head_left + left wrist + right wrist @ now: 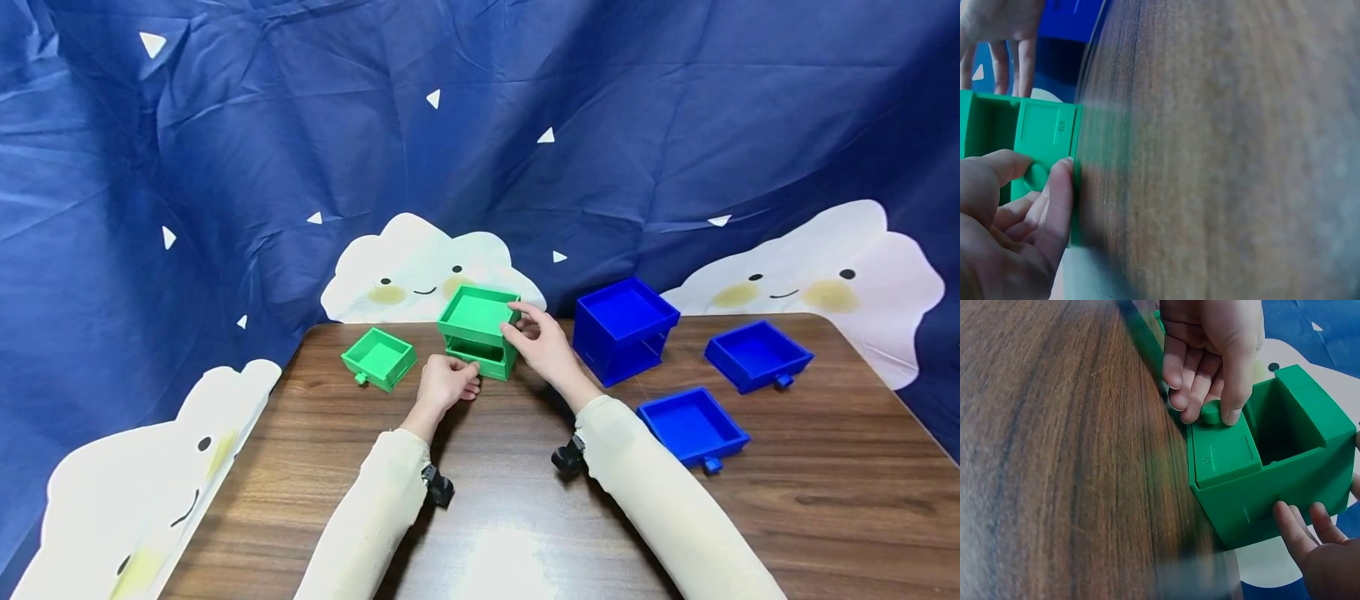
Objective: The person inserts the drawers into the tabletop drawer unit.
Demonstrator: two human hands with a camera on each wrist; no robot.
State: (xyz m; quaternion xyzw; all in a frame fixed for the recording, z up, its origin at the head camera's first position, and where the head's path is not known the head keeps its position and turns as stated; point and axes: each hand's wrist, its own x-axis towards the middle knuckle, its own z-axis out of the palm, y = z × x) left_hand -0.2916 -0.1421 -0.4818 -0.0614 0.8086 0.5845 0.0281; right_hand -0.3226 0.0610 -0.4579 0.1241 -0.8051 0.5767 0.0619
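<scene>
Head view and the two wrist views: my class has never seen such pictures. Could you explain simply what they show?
There is no machine doing the work, just a person's two bare hands. The widest picture comes from a head-worn camera; the others come from small black wrist cameras, one per arm.

On the wooden table stand a green cabinet and a blue cabinet. A loose green drawer lies to the left, two blue drawers to the right.

The left hand pinches the round knob of the green cabinet's lower drawer; the right hand touches that cabinet's side.
</scene>
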